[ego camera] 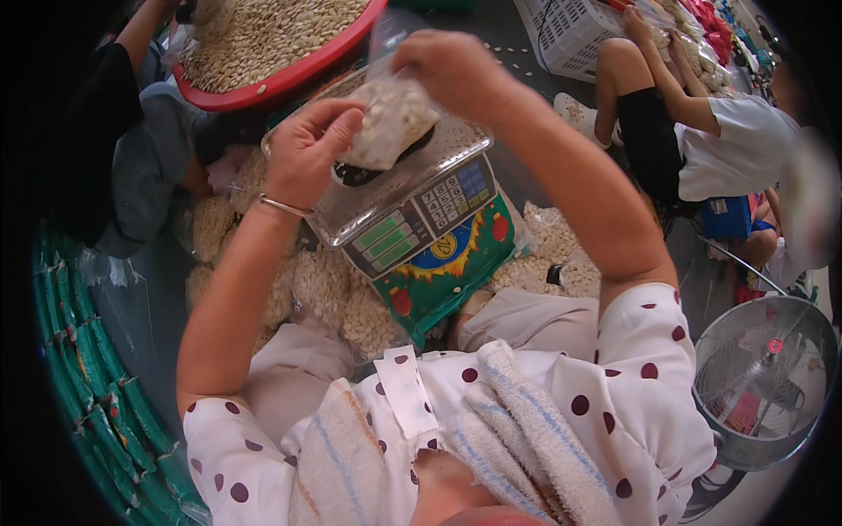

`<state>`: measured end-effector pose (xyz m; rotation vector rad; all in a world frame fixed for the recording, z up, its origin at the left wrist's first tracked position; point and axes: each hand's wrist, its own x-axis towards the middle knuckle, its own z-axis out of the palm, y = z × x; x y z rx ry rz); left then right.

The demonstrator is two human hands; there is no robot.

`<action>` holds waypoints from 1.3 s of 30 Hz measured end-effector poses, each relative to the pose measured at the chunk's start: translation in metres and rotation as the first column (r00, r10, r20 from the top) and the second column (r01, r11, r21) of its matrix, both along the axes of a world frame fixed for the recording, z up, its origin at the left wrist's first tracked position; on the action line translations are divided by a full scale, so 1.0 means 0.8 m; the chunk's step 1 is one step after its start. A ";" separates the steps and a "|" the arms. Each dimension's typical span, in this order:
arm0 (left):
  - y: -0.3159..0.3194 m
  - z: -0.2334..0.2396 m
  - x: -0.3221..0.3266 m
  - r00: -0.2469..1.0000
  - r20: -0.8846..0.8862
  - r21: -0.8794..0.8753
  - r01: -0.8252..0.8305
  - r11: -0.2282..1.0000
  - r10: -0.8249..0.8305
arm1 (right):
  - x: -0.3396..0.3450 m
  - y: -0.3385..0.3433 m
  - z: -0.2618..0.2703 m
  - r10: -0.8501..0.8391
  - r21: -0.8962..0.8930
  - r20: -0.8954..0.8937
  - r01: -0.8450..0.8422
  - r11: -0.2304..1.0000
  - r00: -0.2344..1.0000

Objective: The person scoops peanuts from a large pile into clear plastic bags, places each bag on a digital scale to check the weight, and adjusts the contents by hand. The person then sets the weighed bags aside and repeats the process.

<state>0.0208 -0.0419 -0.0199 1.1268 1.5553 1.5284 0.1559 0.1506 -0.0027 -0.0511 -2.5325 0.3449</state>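
A clear plastic bag of pale flat seeds [391,121] is over the metal pan of a digital scale [454,135]; whether it rests on the pan I cannot tell. My left hand [319,135] pinches the bag's left side between thumb and fingers. My right hand [454,66], slightly blurred, grips the gathered upper part of the bag. The scale's keypad and display panel [421,217] faces me. A green printed seed bag [454,269] lies below the panel. Filled clear bags of seeds [322,283] are to the left, and more seed bags [546,250] lie to the right.
A red basin [289,89] heaped with seeds stands beyond the scale. One person [138,151] sits at the left, another [730,144] at the right beside a white plastic crate [566,39]. Rows of green packets [99,375] line the left; a metal fan [763,381] stands right.
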 end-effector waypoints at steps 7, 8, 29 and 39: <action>-0.129 -0.028 -0.123 0.901 -0.373 -0.051 -0.259 0.965 0.222 | 0.138 0.108 0.097 -0.371 -0.096 0.093 0.380 0.920 0.924; -0.152 -0.042 -0.142 0.893 -0.394 -0.232 -0.326 0.916 0.218 | 0.159 0.122 0.106 -0.366 0.055 0.067 0.363 0.930 0.928; -0.395 -0.317 -0.206 0.894 -0.440 -0.880 -0.448 0.157 0.087 | 0.057 -0.055 -0.105 0.014 -0.318 0.358 0.108 0.942 0.933; -0.381 -0.203 -0.134 0.888 -0.238 -0.780 -0.416 0.468 0.394 | -0.107 -0.405 -0.205 0.483 -0.785 0.540 0.205 0.585 0.689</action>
